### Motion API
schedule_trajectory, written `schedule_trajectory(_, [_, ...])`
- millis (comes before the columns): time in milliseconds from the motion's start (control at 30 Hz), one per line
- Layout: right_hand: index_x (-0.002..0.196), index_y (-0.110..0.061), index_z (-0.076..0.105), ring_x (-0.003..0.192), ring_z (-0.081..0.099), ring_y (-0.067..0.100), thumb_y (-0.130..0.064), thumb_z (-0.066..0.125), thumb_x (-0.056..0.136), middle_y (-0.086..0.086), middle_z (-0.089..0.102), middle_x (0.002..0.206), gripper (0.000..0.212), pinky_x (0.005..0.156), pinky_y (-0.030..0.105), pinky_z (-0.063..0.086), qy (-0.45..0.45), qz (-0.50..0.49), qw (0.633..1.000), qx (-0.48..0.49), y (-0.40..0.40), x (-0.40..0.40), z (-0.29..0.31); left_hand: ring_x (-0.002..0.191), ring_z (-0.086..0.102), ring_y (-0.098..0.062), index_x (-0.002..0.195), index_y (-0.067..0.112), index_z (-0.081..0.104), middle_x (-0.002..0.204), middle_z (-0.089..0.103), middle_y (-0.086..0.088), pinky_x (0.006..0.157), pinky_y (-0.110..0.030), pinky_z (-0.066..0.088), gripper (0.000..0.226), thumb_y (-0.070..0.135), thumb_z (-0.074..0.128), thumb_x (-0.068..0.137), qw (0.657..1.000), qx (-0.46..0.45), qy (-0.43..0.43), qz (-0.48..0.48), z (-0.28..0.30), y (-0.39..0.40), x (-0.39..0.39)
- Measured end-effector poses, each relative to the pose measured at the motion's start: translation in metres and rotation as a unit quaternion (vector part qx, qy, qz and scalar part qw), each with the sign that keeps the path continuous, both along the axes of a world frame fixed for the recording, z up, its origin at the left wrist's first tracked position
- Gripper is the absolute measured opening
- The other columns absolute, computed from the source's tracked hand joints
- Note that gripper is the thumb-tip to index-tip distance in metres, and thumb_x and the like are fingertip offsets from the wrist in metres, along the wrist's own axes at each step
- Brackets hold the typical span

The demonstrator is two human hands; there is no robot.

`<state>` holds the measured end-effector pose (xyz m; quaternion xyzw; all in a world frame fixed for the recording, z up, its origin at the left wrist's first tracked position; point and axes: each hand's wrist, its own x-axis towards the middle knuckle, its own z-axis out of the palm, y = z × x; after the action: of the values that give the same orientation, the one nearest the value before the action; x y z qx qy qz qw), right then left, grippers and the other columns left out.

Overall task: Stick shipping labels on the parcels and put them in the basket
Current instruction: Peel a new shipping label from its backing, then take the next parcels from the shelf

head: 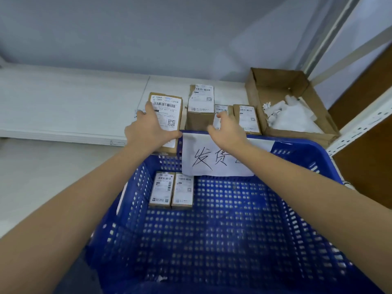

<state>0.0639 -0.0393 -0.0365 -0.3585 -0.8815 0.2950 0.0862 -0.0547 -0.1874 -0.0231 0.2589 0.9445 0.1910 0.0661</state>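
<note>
Setting: packing/dispatch area of a small warehouse. Evidence: labelled cardboard parcels [166, 115] on white bench [63, 107], blue plastic basket [297, 153] with handwritten sign [214, 158]. Slotted metal shelving upright [360, 126] at right.

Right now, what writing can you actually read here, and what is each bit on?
"发货": handwritten on the paper sign on the basket; a third character is cut off.
"052 A17 112", roughly: label of the parcel under the left hand.
Other parcel labels: barcodes only, print too small to read.
</note>
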Motion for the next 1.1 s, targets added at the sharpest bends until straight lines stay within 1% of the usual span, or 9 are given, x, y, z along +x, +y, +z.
schedule_trajectory(100, [0.132,-0.01,0.041,0.116,0.046,0.033,-0.045,0.051,0.091,0.014,0.044,0.129,0.055,0.08,0.036,0.04,-0.038,-0.013,0.993,0.112,0.007,-0.034,0.012,0.116,0.051,-0.034,0.145,0.013,0.02,0.129,0.046,-0.015,0.088,-0.044,0.042,0.103,0.06,0.073,0.07,1.0,-0.006,-0.001,0.008,-0.003,0.004,-0.019])
schedule_trajectory(200, [0.138,-0.014,0.033,0.12,0.042,0.035,-0.055,0.05,0.088,0.016,0.039,0.134,0.067,0.083,0.037,0.038,-0.095,-0.007,0.982,0.162,0.012,-0.068,0.018,0.115,0.052,-0.033,0.144,0.013,0.021,0.127,0.047,-0.014,0.087,-0.042,0.042,0.1,0.059,0.072,0.071,1.0,-0.01,0.005,0.018,-0.006,0.009,-0.036])
schedule_trajectory(300, [0.142,-0.017,0.028,0.122,0.04,0.038,-0.062,0.05,0.085,0.02,0.034,0.139,0.075,0.087,0.04,0.041,-0.145,0.0,0.974,0.172,0.014,-0.097,0.016,0.114,0.052,-0.032,0.143,0.014,0.022,0.125,0.047,-0.013,0.083,-0.039,0.04,0.1,0.06,0.072,0.07,1.0,-0.016,0.008,0.021,-0.01,0.015,-0.05])
schedule_trajectory(400, [0.143,-0.017,0.025,0.127,0.036,0.045,-0.065,0.048,0.084,0.025,0.027,0.144,0.079,0.096,0.051,0.044,-0.19,-0.015,0.967,0.168,0.014,-0.118,0.011,0.111,0.053,-0.03,0.143,0.015,0.023,0.124,0.047,-0.011,0.077,-0.035,0.035,0.1,0.061,0.072,0.07,1.0,-0.017,0.007,0.024,-0.012,0.021,-0.063])
schedule_trajectory(600, [0.147,-0.015,0.018,0.133,0.027,0.052,-0.064,0.049,0.085,0.029,0.012,0.152,0.085,0.097,0.058,0.041,-0.237,-0.039,0.956,0.166,0.02,-0.133,0.007,0.108,0.054,-0.029,0.142,0.015,0.023,0.122,0.047,-0.01,0.073,-0.034,0.035,0.098,0.062,0.071,0.071,0.999,-0.024,0.026,0.022,-0.014,0.032,-0.083])
schedule_trajectory(767, [0.149,-0.014,0.013,0.129,0.037,0.047,-0.065,0.047,0.086,0.029,0.011,0.152,0.087,0.094,0.049,0.046,-0.251,-0.04,0.958,0.133,0.028,-0.131,0.0,0.111,0.053,-0.029,0.142,0.014,0.022,0.124,0.048,-0.011,0.074,-0.035,0.035,0.097,0.062,0.07,0.072,0.999,-0.027,0.018,0.032,-0.021,0.04,-0.094])
schedule_trajectory(867, [0.145,-0.016,0.022,0.121,0.045,0.039,-0.067,0.048,0.084,0.025,0.024,0.147,0.084,0.079,0.038,0.048,-0.228,-0.038,0.963,0.139,0.032,-0.129,-0.008,0.112,0.053,-0.029,0.142,0.014,0.022,0.124,0.047,-0.011,0.074,-0.035,0.036,0.098,0.062,0.07,0.072,0.999,-0.032,0.017,0.031,-0.023,0.045,-0.093])
schedule_trajectory(933, [0.142,-0.018,0.026,0.115,0.049,0.035,-0.068,0.047,0.083,0.021,0.033,0.139,0.08,0.069,0.034,0.043,-0.207,-0.036,0.967,0.145,0.037,-0.126,-0.009,0.111,0.053,-0.029,0.142,0.014,0.023,0.124,0.047,-0.011,0.074,-0.035,0.036,0.098,0.062,0.07,0.072,0.999,-0.034,0.023,0.024,-0.023,0.051,-0.092])
schedule_trajectory(1100, [0.143,-0.02,0.027,0.11,0.052,0.033,-0.07,0.043,0.083,0.017,0.04,0.134,0.079,0.069,0.032,0.038,-0.174,-0.034,0.969,0.17,0.056,-0.109,0.008,0.111,0.053,-0.03,0.142,0.014,0.022,0.125,0.047,-0.011,0.075,-0.036,0.038,0.098,0.062,0.07,0.072,0.999,-0.031,0.031,0.008,-0.017,0.073,-0.087])
